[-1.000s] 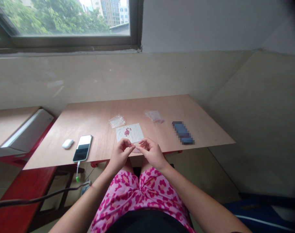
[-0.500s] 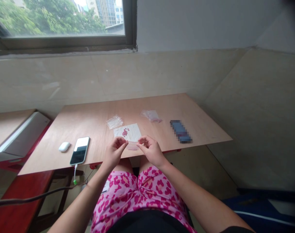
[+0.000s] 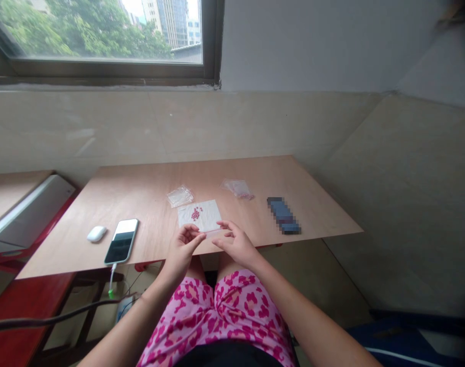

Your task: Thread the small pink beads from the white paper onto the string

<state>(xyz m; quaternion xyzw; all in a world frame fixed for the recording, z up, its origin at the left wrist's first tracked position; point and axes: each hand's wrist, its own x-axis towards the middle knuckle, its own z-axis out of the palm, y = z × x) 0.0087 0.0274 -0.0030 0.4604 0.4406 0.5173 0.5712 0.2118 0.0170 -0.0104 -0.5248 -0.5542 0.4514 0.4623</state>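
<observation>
You are holding your left hand [image 3: 185,244] with its grip narrow, though I cannot tell whether it is pinching the faint pink strip [image 3: 213,233] there; your right hand [image 3: 235,241] is holding its grip wide. The red beads [image 3: 195,214] are lying on the white sheet [image 3: 210,215] on the bench [image 3: 148,191], with clear bags [image 3: 180,197] sitting near its far edge.

Half a second earlier, the right hand [image 3: 236,243] had its thumb and forefinger pinched at the small clear bag [image 3: 213,234]; now that grip had opened, the two digits spread apart. The thumb tips, almost meeting a second before, had a gap between them. The camera's view had tilted, setting the window [image 3: 102,30] and desk [image 3: 140,176] lower than half a second ago.
</observation>
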